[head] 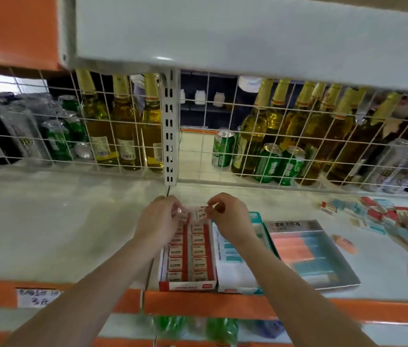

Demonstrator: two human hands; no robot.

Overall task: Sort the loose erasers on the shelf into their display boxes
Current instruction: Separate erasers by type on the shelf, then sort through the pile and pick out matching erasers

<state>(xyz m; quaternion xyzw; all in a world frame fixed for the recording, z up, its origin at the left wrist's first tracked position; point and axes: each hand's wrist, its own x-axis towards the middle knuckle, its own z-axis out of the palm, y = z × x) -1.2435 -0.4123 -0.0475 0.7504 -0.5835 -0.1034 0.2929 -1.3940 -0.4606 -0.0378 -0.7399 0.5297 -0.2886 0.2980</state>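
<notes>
Red display box (187, 284) at the shelf's front edge, nearly full: each eraser is best set label-up and squared into the far row, where the left hand (159, 219) pinches one and the right hand (228, 221) pinches another eraser (201, 213) between narrow fingertips; loose erasers (393, 219) lie farther right.

Shelf stock, colours

Red-and-white display box (187, 285) with red-banded white erasers (199, 250); white-and-teal box (235, 276); grey box (323, 259) holding pink and blue bars; orange shelf edge (210, 306); green cans (268, 162); gold-capped amber bottles (125, 131); white wire grid (122, 121).
</notes>
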